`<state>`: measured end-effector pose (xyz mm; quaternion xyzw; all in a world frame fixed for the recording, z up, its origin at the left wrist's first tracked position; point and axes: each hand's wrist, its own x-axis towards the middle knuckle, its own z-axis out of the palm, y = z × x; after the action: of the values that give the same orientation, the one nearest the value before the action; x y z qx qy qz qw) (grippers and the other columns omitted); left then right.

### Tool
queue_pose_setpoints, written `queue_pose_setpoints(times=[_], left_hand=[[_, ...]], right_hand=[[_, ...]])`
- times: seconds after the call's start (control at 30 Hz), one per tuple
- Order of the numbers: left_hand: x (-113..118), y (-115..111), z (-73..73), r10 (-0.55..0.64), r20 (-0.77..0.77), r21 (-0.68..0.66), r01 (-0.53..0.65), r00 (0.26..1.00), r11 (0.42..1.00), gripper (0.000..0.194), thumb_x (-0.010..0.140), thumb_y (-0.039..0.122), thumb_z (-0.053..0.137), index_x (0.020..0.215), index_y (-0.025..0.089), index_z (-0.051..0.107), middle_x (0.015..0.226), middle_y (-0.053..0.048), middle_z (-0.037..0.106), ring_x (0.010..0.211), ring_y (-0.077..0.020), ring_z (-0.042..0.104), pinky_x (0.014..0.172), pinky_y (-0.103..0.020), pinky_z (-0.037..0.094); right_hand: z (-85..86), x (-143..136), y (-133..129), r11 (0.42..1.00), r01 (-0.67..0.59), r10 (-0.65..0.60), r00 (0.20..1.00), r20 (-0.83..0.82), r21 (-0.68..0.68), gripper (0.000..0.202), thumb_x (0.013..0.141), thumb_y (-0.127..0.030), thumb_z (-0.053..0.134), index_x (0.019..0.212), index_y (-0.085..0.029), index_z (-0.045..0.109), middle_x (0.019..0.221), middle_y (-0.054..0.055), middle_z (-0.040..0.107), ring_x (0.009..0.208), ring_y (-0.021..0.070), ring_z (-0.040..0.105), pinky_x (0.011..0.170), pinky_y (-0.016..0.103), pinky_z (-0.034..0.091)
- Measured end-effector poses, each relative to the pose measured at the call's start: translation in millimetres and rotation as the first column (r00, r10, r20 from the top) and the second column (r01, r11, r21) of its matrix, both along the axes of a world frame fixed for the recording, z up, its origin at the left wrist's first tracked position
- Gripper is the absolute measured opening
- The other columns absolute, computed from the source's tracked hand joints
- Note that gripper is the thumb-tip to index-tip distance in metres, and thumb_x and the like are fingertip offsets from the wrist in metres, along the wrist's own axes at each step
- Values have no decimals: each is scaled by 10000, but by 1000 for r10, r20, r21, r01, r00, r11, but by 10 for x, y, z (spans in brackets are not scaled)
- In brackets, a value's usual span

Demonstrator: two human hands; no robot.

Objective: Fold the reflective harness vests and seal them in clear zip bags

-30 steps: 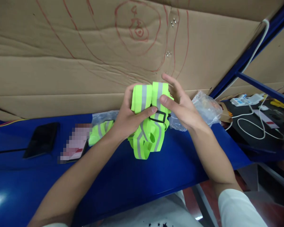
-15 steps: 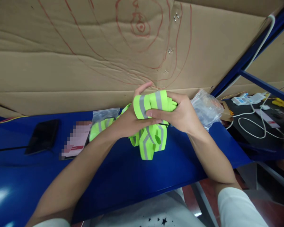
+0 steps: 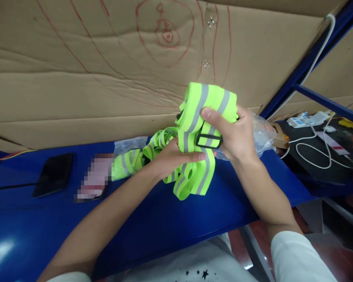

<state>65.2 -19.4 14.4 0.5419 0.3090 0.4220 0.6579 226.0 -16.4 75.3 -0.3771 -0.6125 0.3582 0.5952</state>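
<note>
1. Change since the earlier frame: the folded upper part of the yellow-green reflective strap (image 3: 194, 113) has shifted up and right. The left hand (image 3: 172, 158) has dropped below the folds, and the black buckle (image 3: 198, 140), previously edge-on, now faces the camera.
2. Strap position: centre of the frame, raised in front of the cardboard panel (image 3: 106, 94), with loose loops hanging over the blue worktop (image 3: 153, 219).
3. Right hand (image 3: 235, 133): closed around the folds, thumb flat across the front. This pressure probably keeps the layers from springing apart.
4. Left hand: partly closed, thumb across the strap below the buckle, finger ends hidden. The grip presumably steadies the hanging length.
5. Right-hand container: a clear plastic bag (image 3: 263, 131) lies crumpled beyond the right hand; its contents cannot be identified.
6. Left-hand container: a second clear bag (image 3: 131, 144) lies flat, left of centre. Matching yellow-green material (image 3: 126, 163) adjoins it; whether inside or on top cannot be determined.
7. Cardboard box (image 3: 279, 137): beside the crumpled bag, interior not visible.
</note>
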Motion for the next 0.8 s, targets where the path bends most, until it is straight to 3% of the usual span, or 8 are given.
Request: queue_pose_setpoints(times=[0.1, 0.17, 0.27, 0.33, 0.47, 0.57, 0.67, 0.8], left_hand=[[-32, 22, 8, 154, -74, 178, -139, 985, 974, 646, 726, 421, 935, 1268, 217, 648, 1232, -94, 764, 1119, -307, 739, 960, -458, 612], [-97, 60, 47, 277, -128, 387, -209, 952, 898, 633, 761, 395, 912, 1300, 235, 619, 1328, -84, 715, 1236, -293, 679, 1054, -441, 562], [-196, 112, 125, 300, -141, 564, -172, 943, 807, 529, 780, 383, 896, 1232, 221, 675, 1419, -86, 656, 1385, -290, 572, 1188, -423, 452], [-232, 131, 164, 279, -103, 517, -188, 955, 835, 500, 780, 391, 895, 1203, 226, 687, 1331, -70, 705, 1284, -268, 639, 1116, -402, 503], [-260, 149, 192, 176, -22, 148, -170, 984, 974, 323, 805, 421, 867, 1008, 223, 713, 968, -19, 774, 834, -193, 722, 771, -324, 576], [-284, 164, 187, 76, 57, -20, -75, 995, 997, 272, 828, 451, 837, 924, 222, 727, 868, -23, 750, 737, -179, 701, 680, -306, 560], [-315, 176, 159, -46, 148, -12, 48, 988, 999, 440, 717, 555, 897, 973, 238, 729, 889, -38, 736, 761, -204, 714, 666, -320, 581], [-341, 160, 98, -179, 95, 113, 168, 979, 979, 816, 515, 358, 1025, 1258, 330, 690, 1124, -46, 760, 943, -268, 758, 793, -389, 640]], right_hand=[[-6, 56, 60, 991, 105, -109, 993, 39, 78, 334, 868, -584, 763, 989, -274, 742, 1093, 47, 787, 1092, 310, 749, 846, 423, 660], [23, 116, 97, 978, 157, -161, 987, 19, 136, 302, 871, -552, 774, 995, -279, 738, 1100, 45, 788, 1118, 309, 744, 887, 429, 647], [86, 202, 139, 962, 211, -195, 975, -106, 174, 266, 846, -493, 823, 977, -277, 738, 1084, 31, 791, 1054, 287, 764, 884, 436, 655], [117, 245, 161, 958, 225, -197, 966, -167, 177, 262, 830, -479, 843, 965, -277, 745, 1084, 26, 790, 1042, 284, 766, 891, 450, 663], [127, 272, 187, 965, 225, -197, 962, -191, 138, 252, 812, -480, 857, 959, -303, 755, 1098, 9, 788, 1077, 291, 758, 921, 444, 667], [117, 263, 179, 969, 207, -181, 966, -185, 132, 275, 808, -509, 856, 959, -307, 749, 1088, 1, 789, 1081, 294, 757, 918, 431, 668], [115, 282, 167, 971, 197, -173, 971, -166, 139, 285, 828, -537, 835, 1003, -329, 749, 1157, 7, 782, 1150, 312, 733, 984, 463, 644], [109, 339, 187, 969, 195, -175, 975, -135, 155, 306, 879, -558, 780, 1095, -346, 736, 1289, 16, 743, 1263, 344, 682, 1026, 529, 615]])
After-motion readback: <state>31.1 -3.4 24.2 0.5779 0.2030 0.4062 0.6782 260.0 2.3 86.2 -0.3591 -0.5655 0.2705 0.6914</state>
